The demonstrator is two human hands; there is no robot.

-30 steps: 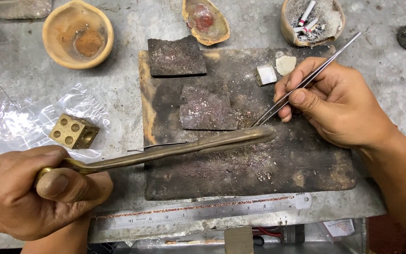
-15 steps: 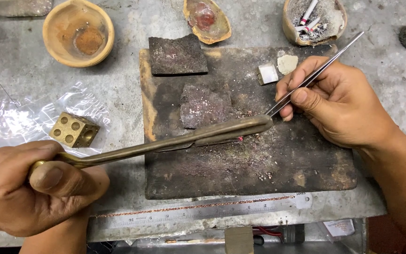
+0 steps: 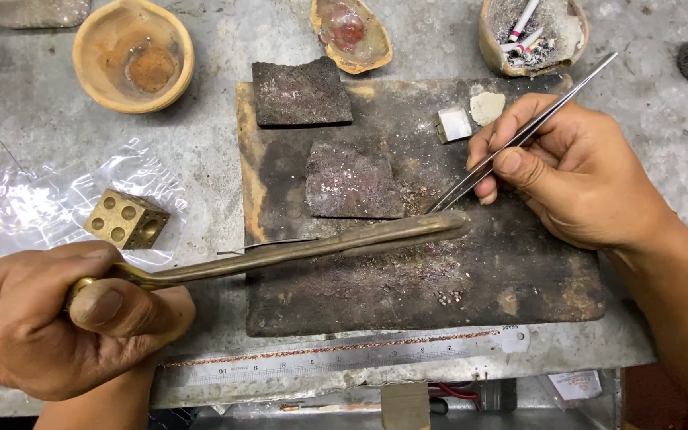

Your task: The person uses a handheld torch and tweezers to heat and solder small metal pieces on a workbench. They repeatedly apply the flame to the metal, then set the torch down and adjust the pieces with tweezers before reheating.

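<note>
The left hand (image 3: 57, 318) has its fingers wrapped around the handle of a long brass pipe (image 3: 312, 247), whose tip reaches over the charred block (image 3: 519, 279) on the surface. The right hand (image 3: 575, 175) pinches slim tweezers (image 3: 519, 139); their points meet the pipe's tip, perhaps touching.

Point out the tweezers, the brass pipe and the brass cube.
tweezers (image 3: 555, 103), head view, on the bare shaft above the right hand's fingers.
brass pipe (image 3: 320, 247), head view, on the middle of its length.
brass cube (image 3: 125, 219), head view, on its dimpled top face.
</note>
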